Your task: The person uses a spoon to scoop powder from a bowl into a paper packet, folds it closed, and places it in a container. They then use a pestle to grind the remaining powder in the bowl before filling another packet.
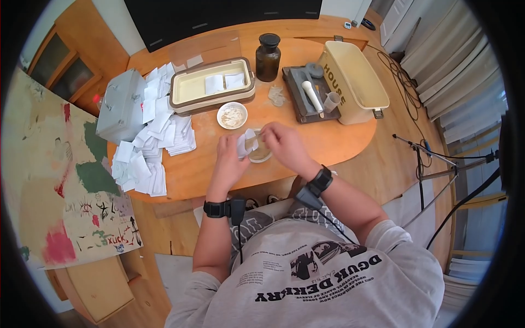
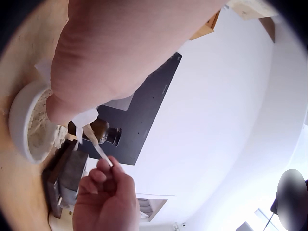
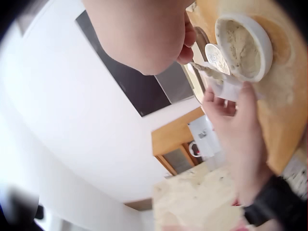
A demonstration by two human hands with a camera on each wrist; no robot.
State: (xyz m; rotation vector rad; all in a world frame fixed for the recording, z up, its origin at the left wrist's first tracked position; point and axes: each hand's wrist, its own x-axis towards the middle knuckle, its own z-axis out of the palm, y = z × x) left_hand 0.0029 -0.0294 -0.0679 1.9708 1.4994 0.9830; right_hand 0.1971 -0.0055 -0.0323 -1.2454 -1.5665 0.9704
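Note:
Over the near edge of the table, my left hand (image 1: 229, 161) pinches a small white paper packet (image 1: 246, 144) between thumb and fingers. My right hand (image 1: 286, 146) pinches the end of a thin flat stick (image 2: 99, 149). In the left wrist view, the stick's other end reaches the packet's mouth. Beige powder clings to the stick in the right wrist view. Close beneath both hands stands a white bowl (image 3: 265, 43) holding pale beige powder (image 3: 242, 50), partly hidden in the head view. A smaller white dish (image 1: 232, 116) with powder residue sits just beyond the hands.
Piles of white paper packets (image 1: 158, 134) lie left, beside a grey metal box (image 1: 121, 106). Behind are a cream tray (image 1: 188, 87) holding two packets and a dark glass jar (image 1: 268, 59). A white pestle (image 1: 311, 97) rests on a dark tray, next to a cream bin (image 1: 355, 71).

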